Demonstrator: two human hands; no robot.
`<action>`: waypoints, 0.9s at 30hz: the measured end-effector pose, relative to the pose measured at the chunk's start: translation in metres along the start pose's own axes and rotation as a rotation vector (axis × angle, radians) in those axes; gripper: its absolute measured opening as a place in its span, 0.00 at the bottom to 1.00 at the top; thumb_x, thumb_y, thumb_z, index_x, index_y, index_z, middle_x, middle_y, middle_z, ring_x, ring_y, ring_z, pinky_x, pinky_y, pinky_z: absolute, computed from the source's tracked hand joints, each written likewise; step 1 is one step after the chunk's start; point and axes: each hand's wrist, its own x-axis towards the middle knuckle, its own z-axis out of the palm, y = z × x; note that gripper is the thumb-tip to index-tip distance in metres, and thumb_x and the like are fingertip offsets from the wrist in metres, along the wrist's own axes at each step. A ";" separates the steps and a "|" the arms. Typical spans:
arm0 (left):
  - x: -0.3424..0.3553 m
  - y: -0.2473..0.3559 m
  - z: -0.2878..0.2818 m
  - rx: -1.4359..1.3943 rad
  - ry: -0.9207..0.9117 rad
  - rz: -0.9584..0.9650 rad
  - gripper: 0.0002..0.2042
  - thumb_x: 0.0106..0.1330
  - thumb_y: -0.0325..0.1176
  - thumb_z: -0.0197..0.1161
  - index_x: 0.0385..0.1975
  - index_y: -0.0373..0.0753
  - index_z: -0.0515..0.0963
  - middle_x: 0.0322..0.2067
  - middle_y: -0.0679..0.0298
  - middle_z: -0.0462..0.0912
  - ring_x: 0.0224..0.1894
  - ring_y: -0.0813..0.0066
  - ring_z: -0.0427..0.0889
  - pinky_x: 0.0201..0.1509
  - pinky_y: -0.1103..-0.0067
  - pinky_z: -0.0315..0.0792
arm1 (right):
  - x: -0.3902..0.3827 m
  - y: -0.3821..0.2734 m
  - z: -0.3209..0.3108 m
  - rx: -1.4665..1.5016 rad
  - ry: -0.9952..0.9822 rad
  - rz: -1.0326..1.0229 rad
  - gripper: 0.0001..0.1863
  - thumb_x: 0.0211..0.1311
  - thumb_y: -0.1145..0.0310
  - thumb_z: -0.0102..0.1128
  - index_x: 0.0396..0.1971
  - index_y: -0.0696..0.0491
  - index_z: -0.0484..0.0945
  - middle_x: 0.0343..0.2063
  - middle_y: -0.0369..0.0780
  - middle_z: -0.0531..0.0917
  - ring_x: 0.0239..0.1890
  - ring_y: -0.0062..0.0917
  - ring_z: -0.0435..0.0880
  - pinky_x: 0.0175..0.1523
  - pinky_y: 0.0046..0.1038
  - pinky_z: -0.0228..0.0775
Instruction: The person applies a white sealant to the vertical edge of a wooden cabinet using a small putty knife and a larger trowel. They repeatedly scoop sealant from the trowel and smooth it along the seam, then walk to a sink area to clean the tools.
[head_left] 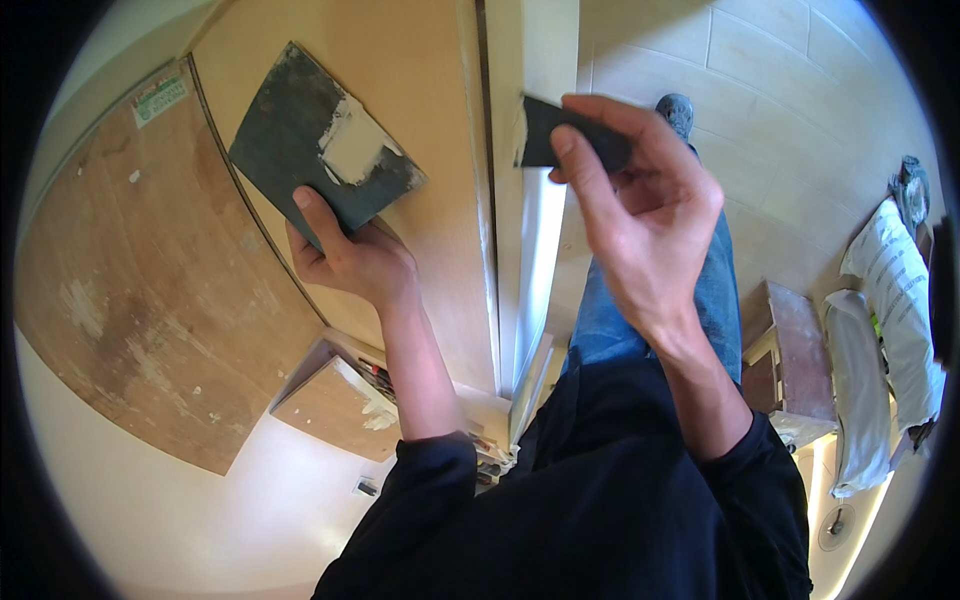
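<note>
My left hand (362, 262) grips a dark, square mixing board (282, 125) by its near edge, thumb on top. A patch of cream putty (355, 148) lies on the board's right part. In my right hand (655, 225) a small dark putty spreader (545, 140) is pinched between thumb and fingers. Some putty sticks to its left edge. The spreader is over a pale upright edge (532, 50) beside the light wood panel (430, 90); I cannot tell whether the two touch.
A large brown wooden board (150, 270) stands at the left. Below it, a box (335, 400) has a putty-smeared top. A tiled floor (760, 130) lies right, with a wooden stool (800, 350) and white bags (895, 310). My shoe (676, 112) stands on the tiles.
</note>
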 end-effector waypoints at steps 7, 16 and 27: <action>-0.001 0.000 0.003 -0.019 0.000 -0.026 0.15 0.72 0.35 0.64 0.45 0.27 0.79 0.43 0.57 0.85 0.43 0.74 0.83 0.50 0.77 0.76 | -0.031 0.020 0.009 -0.102 -0.026 -0.097 0.12 0.61 0.79 0.68 0.45 0.64 0.83 0.32 0.40 0.88 0.30 0.16 0.86 0.34 0.15 0.74; 0.002 -0.002 0.000 -0.007 -0.049 0.017 0.15 0.71 0.35 0.65 0.45 0.27 0.79 0.43 0.57 0.85 0.42 0.73 0.83 0.49 0.76 0.77 | -0.036 0.020 0.021 -0.239 0.044 -0.327 0.11 0.59 0.80 0.67 0.42 0.62 0.85 0.27 0.41 0.88 0.30 0.15 0.86 0.34 0.16 0.75; 0.003 -0.002 0.000 -0.044 -0.050 0.008 0.14 0.72 0.35 0.64 0.44 0.27 0.80 0.41 0.57 0.85 0.41 0.72 0.84 0.47 0.77 0.79 | -0.028 0.025 0.007 -0.068 -0.014 -0.229 0.12 0.62 0.83 0.65 0.45 0.65 0.83 0.40 0.40 0.88 0.38 0.15 0.83 0.45 0.17 0.75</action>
